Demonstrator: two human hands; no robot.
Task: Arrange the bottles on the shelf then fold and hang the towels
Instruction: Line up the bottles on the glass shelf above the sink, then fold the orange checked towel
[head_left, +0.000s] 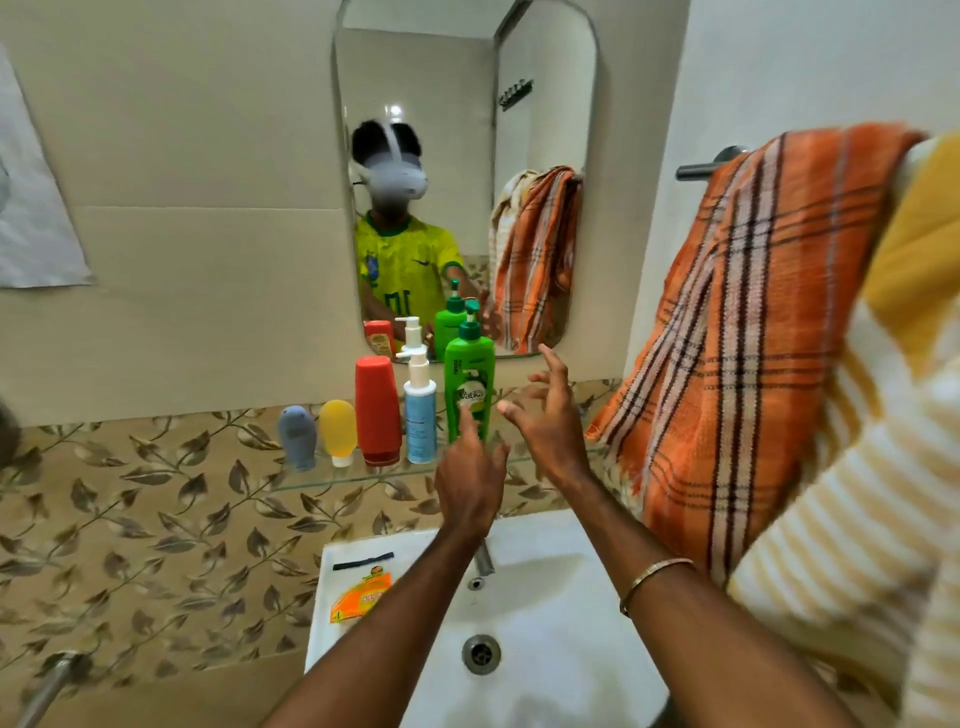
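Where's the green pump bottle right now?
The green pump bottle stands upright at the right end of the row on the glass shelf under the mirror, next to the blue pump bottle, with the left hand's fingertip at its lower front.

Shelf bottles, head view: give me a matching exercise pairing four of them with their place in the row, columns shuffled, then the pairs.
Things:
1. green pump bottle
2. red bottle
3. grey-blue tube
4. yellow tube

Places on the glass shelf:
A. far left end
B. right end, by the hands
C. second from left
D. middle of the row

Pairs: 1-B, 2-D, 3-A, 4-C
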